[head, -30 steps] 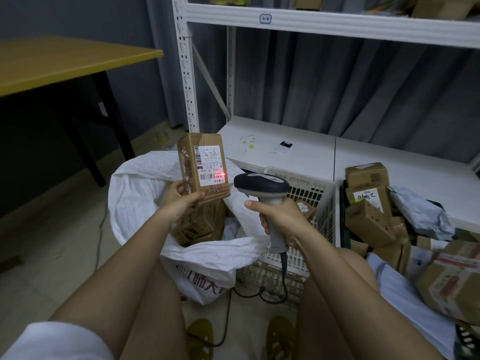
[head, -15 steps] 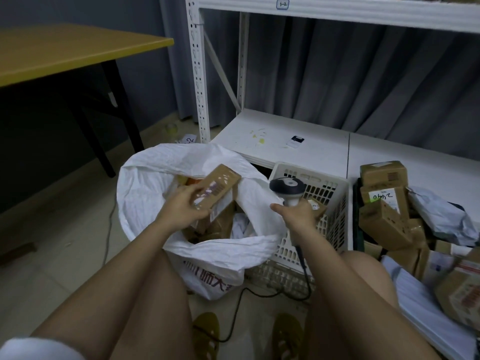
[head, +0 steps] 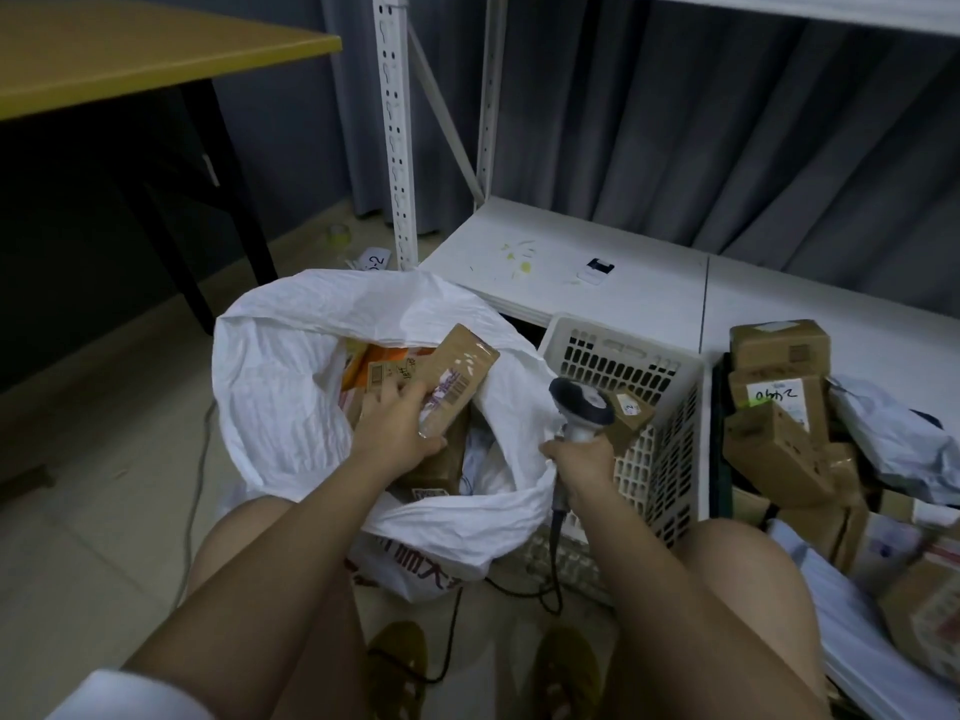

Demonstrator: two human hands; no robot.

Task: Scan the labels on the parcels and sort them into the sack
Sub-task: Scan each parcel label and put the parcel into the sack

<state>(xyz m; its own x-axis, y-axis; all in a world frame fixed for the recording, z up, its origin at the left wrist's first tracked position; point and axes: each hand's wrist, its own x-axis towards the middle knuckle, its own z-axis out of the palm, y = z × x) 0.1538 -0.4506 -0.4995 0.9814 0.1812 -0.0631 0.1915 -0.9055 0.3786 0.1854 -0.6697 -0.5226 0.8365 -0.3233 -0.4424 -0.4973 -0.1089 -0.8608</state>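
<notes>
Both hands were busy: my left grip [head: 397, 426] clamped the cardboard parcel [head: 452, 379] over the white sack [head: 291, 387] at frame centre, my right grip [head: 584, 459] clenched the scanner [head: 579, 407]

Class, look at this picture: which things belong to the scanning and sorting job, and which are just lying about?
Job: left hand holding a brown parcel over the white sack; right hand gripping the scanner; waiting parcels.

Lying about: yellow table; tape roll; white basket.
</notes>
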